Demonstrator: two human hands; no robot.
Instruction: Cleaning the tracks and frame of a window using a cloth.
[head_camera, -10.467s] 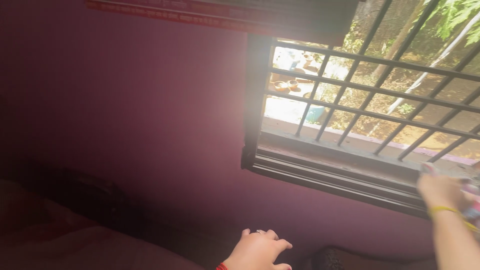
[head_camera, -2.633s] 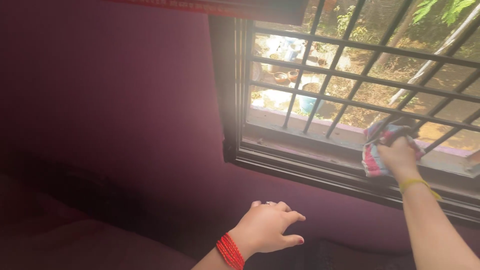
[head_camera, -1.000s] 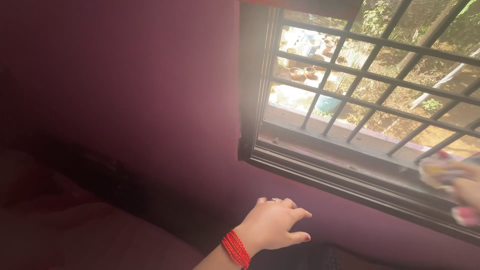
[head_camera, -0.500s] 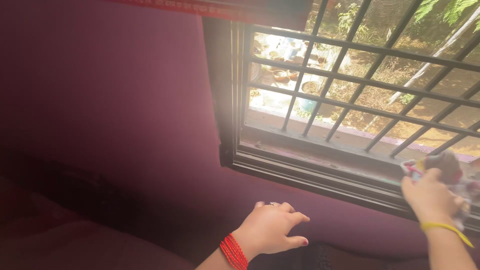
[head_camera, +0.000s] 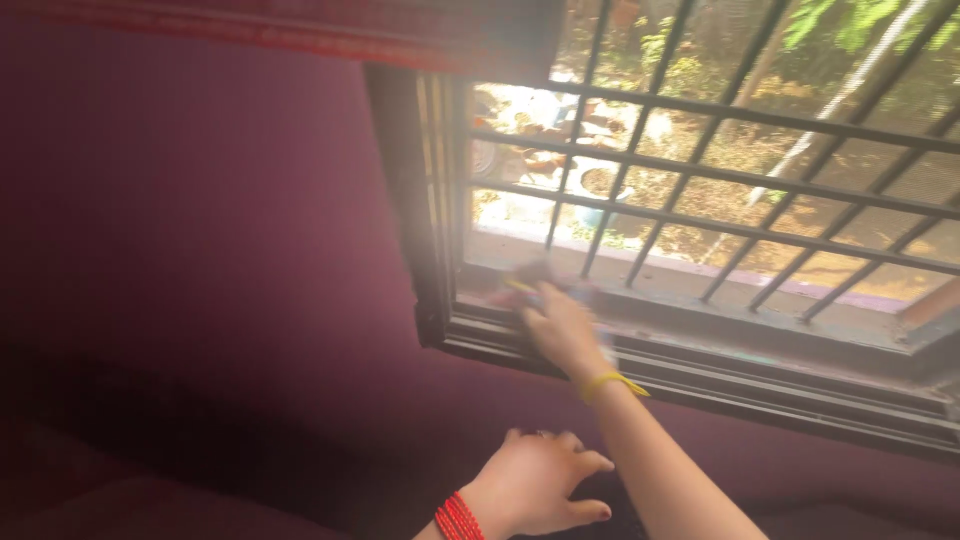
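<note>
My right hand (head_camera: 558, 322), with a yellow band at the wrist, presses a striped cloth (head_camera: 535, 284) against the left end of the dark window sill (head_camera: 720, 360); both are blurred by motion. The cloth shows only as a smear of pink and blue at my fingertips. My left hand (head_camera: 535, 482), with red bangles at the wrist and a ring, rests fingers spread on a dark surface below the window, holding nothing.
A dark metal grille (head_camera: 700, 180) of crossing bars covers the window, with mesh behind it and a sunlit yard with pots and plants beyond. The wall (head_camera: 200, 220) is deep pink. A dark curtain edge (head_camera: 300, 35) hangs above the frame.
My right hand has swept the cloth along the sill from the far right to the left end. The view has shifted a little. My left hand has stayed put.
</note>
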